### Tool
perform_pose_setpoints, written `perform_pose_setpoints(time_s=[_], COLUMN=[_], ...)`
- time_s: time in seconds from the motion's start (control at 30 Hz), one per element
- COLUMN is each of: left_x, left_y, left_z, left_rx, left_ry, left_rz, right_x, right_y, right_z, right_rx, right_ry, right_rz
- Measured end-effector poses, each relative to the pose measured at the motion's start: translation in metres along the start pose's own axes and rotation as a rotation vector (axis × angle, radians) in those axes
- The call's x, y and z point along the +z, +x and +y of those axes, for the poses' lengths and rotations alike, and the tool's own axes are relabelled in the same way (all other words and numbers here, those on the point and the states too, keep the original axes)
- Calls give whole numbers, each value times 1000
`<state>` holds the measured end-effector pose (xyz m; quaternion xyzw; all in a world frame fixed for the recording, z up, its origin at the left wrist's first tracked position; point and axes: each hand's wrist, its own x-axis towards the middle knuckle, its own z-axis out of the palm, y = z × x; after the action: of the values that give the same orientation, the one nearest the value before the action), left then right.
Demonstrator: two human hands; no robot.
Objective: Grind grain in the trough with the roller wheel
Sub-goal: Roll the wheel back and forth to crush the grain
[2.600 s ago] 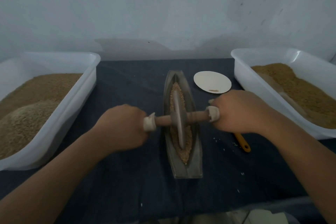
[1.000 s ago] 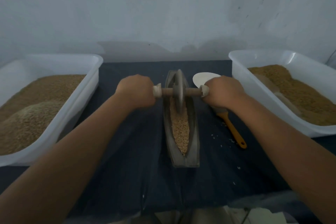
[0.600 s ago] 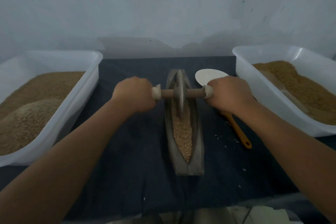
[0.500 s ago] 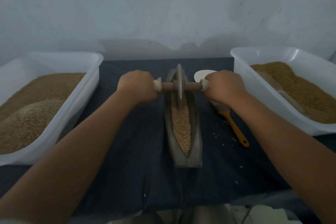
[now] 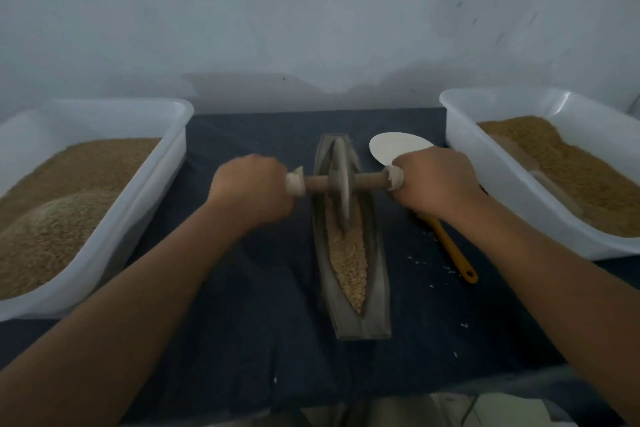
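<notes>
Roller wheel [image 5: 341,184] is pressing grain [image 5: 348,256] in the trough's [image 5: 377,274] far half.
Each grip, left hand [image 5: 252,191] and right hand [image 5: 433,184], is clasping one end of the axle [image 5: 367,180], presumably levelling the wheel.

Left hand [image 5: 251,189], right hand [image 5: 434,184], both fisted.

a plain, makeshift work corner for hand milling, by the look of it from here. at twelve o'clock stands a bare, scuffed whitewashed wall [image 5: 311,10]. a dark blue cloth [image 5: 259,322] is spread under everything. a big white plastic tub [image 5: 145,204] heaped with grain [image 5: 86,177] sits at nine o'clock, a second tub [image 5: 460,135] at three o'clock. dead centre lies a boat-shaped trough [image 5: 379,288] with a roller wheel [image 5: 341,180] in it, and loose grains [image 5: 419,262] dot the cloth at four o'clock.
</notes>
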<state>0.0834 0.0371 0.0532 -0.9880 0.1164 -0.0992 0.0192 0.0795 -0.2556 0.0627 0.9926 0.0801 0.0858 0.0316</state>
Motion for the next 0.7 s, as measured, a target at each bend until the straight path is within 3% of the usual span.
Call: perform_pose_setpoints(time_s=[0.17,0.27,0.43,0.53,0.7], left_x=[-18,-17,-8,-5,-16], left_y=[31,-12,-63,-28,41], left_z=[9,8,-4,0,8], left_rx=[-2,72,133,60,-29], left_ry=[21,48,14,-13,19], left_rz=[-28,-11,13,-53,-9], right_x=[9,2,-5,5,9], right_y=[18,-26,-69,-33,28], right_z=[2,7,14,8,5], right_rx=[96,14,-115,-51,95], right_ry=[33,41,72,40,14], right_rz=[7,-77,-50,-5,15])
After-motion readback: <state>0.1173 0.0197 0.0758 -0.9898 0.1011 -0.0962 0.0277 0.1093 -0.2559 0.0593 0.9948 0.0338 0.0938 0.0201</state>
